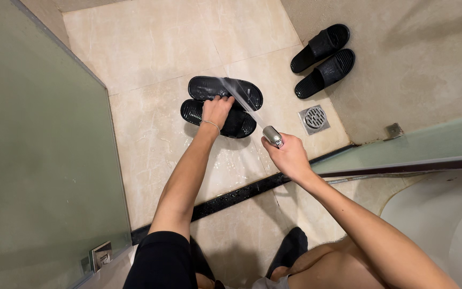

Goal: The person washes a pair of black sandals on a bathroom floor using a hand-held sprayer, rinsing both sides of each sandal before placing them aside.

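Slippers point(224, 105), a black pair, lie sole-up side by side on the wet beige floor tiles point(151, 48) of the shower area, just beyond the dark threshold strip point(241, 194). The left hand point(217, 109) rests on them where the two meet, fingers curled over the edge of the nearer one, pinning it in place. The right hand point(290, 155) is closed around a small metal sprayer point(272, 136), and a thin water jet point(240, 99) runs from its nozzle up and to the left onto the farther slipper.

To do this rinse well, I judge the jet should be kept at a low angle so water sheets along the ribbed sole towards the floor drain point(314, 118) at the right, not back at the legs. Sweeping slowly from one end of each sole to the other would probably clear the grooves better than holding on one spot. The steadying fingers sit close to the stream, so shifting the grip to a dry edge would leave more of the sole open to the water. A second black pair point(323, 60) stands at the far right by the wall, well apart from the spray. The hose point(348, 179) trails along the glass door's lower rail point(402, 166) and needs slack.
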